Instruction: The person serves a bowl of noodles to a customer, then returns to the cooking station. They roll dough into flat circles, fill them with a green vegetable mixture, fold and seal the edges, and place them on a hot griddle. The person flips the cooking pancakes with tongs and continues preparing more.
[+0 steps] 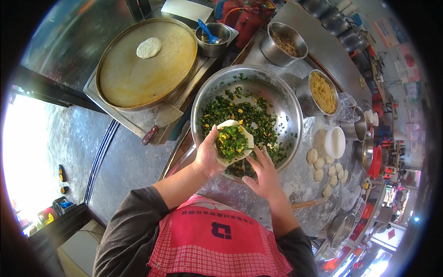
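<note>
My left hand (207,156) is closed around the underside of a flat round dough wrapper (248,136). A heap of chopped greens with yellow egg bits (232,143) lies on the wrapper. My right hand (266,177) is at the wrapper's right edge, fingers stretched out and thumb apart; whether its fingertips touch the dough I cannot tell. Both hands are over the near side of a large steel bowl (295,115), which holds more of the same green filling (254,111).
On the left, a round griddle (143,85) carries one pale flatbread (149,48), with a broad scraper (159,124) at its near edge. A pot (214,48) holds a blue brush (208,32). Rightward are two filling pots (272,51), several dough balls (318,164) and a rolling pin (308,203).
</note>
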{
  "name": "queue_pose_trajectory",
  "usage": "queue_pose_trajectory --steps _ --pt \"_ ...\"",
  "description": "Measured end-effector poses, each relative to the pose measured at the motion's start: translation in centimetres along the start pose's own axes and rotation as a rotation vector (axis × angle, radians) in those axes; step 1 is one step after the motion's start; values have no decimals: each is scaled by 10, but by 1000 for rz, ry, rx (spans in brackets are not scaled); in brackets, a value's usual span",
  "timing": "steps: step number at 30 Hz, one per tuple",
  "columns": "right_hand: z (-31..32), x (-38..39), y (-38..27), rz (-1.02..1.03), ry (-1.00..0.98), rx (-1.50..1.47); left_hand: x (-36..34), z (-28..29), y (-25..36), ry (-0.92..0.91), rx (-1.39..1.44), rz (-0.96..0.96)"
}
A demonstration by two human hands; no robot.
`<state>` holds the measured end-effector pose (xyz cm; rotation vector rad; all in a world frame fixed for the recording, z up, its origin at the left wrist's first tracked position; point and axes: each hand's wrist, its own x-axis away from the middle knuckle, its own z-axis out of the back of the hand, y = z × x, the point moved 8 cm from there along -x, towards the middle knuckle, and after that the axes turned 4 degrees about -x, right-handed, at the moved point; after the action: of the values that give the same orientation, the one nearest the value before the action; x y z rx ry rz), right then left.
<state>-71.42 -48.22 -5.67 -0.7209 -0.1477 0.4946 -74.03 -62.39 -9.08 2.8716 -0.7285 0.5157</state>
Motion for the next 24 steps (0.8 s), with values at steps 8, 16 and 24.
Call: queue_pose_trajectory --steps 8,16,24 --pt "-58 -62 1 -635 545 -1772 -10 10 -11 225 32 -240" --pt "-52 -57 2 -469 654 -1581 -6 21 13 390 -525 -588" --pt "-10 -70 -12 -141 574 -1687 13 -35 22 161 -188 -389"
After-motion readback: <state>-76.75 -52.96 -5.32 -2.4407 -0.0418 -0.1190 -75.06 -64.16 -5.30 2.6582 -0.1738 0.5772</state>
